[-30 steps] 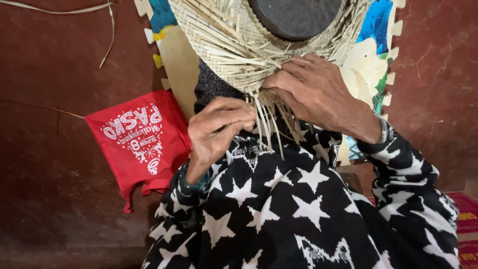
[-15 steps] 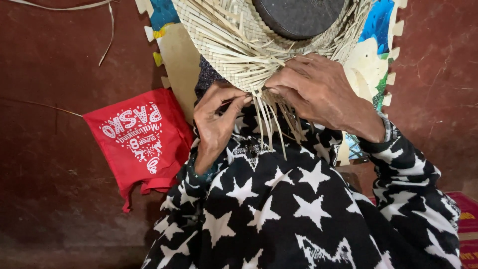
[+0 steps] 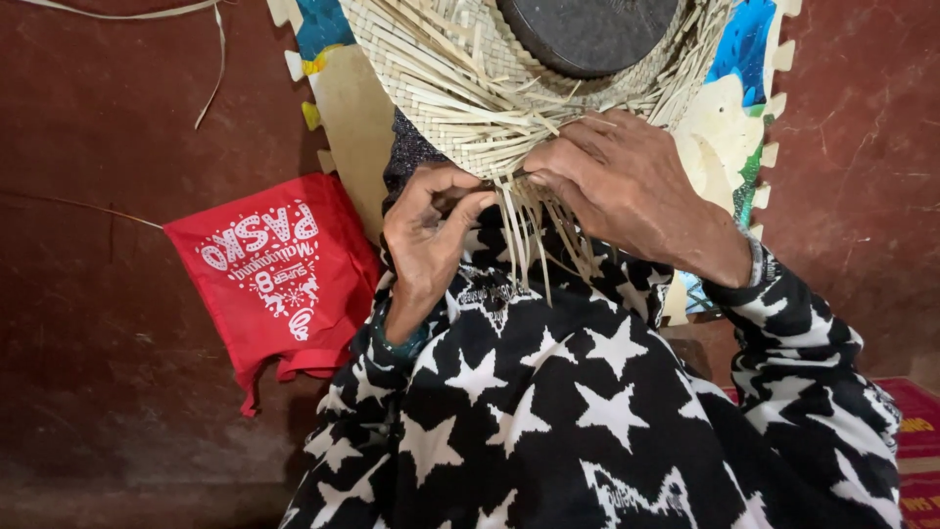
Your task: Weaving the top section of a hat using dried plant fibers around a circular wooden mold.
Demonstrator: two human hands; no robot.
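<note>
Nearest the viewer, a black garment with white stars (image 3: 548, 411) covers the person's lap and arms. Above it the left hand (image 3: 431, 235) curls, its fingertips pinching loose straw strands (image 3: 524, 235) hanging from the woven straw piece (image 3: 460, 88). The right hand (image 3: 627, 186) closes over that weave's lower edge, just beside the left, fingers bent around the strands. A dark round weight (image 3: 587, 34) sits on the weave. Beneath lies a colourful foam puzzle mat (image 3: 352, 108); a red cloth bag (image 3: 274, 274) lies off its left edge on the reddish floor (image 3: 98, 196).
</note>
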